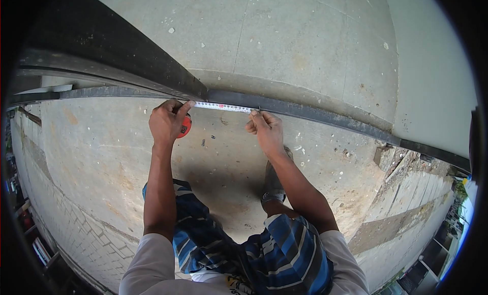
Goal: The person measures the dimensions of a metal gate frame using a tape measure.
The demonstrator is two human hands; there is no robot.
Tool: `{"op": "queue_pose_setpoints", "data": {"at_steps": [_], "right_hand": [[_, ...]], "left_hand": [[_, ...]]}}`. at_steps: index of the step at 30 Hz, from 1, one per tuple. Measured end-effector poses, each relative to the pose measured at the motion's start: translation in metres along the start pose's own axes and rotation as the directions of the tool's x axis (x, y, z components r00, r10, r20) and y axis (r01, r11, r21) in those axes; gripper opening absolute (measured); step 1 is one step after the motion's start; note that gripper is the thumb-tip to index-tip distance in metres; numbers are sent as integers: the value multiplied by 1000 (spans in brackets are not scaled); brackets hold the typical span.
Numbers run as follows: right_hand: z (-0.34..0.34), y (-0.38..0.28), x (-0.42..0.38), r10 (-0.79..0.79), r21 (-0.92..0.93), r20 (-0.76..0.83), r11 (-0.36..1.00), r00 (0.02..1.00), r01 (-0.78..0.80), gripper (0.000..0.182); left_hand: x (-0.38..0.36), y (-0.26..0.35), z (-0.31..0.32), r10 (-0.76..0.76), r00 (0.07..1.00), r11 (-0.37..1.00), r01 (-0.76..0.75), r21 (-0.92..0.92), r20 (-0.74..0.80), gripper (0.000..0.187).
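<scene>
Two bare hands were on one tape measure, both out in front of a person whose knees were bent up in blue striped shorts (292,252). The left hand (166,121) had its fingers wrapped around the red tape measure (185,127), so yeah, that was a proper grasp, with the thumb up by the mouth where the tape came out. The white blade (223,107) ran out to the right from there, pulled pretty straight, printed side showing. I couldn't read most of the numbers, they were way too small.

Over at the other end, the right hand (269,130) had the blade's tip pinched between thumb and finger, the other fingers curled in. Some thin dark bit stuck up right by those fingertips, but I couldn't tell what it was.

As for where the tape sat: it lay along the near edge of a dark metal rail (315,113) that crossed the concrete floor (218,142). A thick dark post (137,51) met that rail just beyond the left hand, close to the case end of the blade. One shoe (273,178) showed beside the right forearm, a few pale crumbs were scattered about, and brick paving (94,234) was off to the left.
</scene>
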State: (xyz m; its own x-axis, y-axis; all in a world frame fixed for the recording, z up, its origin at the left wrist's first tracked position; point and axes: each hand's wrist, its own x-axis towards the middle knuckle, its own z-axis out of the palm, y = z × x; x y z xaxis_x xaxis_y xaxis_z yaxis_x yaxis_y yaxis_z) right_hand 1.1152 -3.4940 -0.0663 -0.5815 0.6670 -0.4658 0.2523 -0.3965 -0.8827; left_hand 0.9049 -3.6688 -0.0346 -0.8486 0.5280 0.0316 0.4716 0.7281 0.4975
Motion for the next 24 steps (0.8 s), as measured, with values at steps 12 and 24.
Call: {"op": "queue_pose_setpoints", "data": {"at_steps": [12,24], "right_hand": [[-21,-3,-16,2,-12,6,1000,1000,-2,30],[-33,-4,-16,-21,-9,-114,1000,993,20,30]], "left_hand": [[-7,7,-8,92,990,994,-85,-73,110,47],[-8,22,4,110,988,993,-113,23,103,51]]}}
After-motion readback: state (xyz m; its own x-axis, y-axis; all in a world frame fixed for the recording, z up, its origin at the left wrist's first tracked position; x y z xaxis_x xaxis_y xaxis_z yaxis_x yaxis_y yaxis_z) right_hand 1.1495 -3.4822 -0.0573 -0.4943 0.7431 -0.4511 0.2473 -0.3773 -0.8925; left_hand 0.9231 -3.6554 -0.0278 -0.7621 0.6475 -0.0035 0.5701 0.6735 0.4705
